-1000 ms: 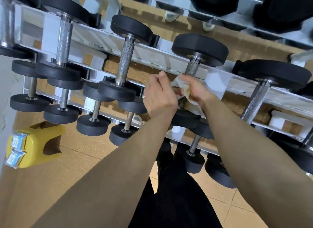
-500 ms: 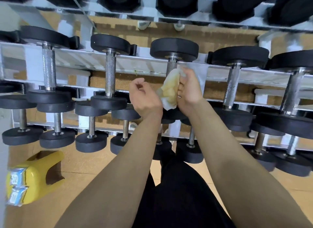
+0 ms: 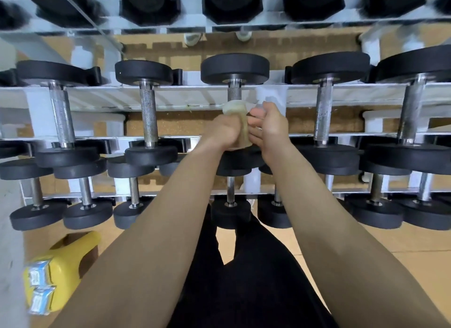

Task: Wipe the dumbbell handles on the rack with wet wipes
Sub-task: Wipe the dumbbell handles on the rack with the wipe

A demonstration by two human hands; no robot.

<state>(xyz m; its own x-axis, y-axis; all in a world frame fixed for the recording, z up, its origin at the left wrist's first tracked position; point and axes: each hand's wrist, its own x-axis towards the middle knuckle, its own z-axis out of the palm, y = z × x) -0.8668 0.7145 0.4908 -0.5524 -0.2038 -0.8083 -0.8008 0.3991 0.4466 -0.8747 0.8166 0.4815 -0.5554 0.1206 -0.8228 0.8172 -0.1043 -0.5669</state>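
The left hand is clamping the crumpled yellowish wet wipe around the knurled steel dumbbell handle. Whether the right hand is gripping, I cannot tell. Being so bunched, the wipe may be slipping off.

A yellow stool stands on the tan floor, left of my black trousers.

Near you and to the right, the floor is pale tan tile with thin seams. Farther off you see darker, speckled cork-brown flooring. At your near left a yellow plastic stool stands on the floor, just beside a pale grey wall that runs along the left edge. The light around you is even and soft.
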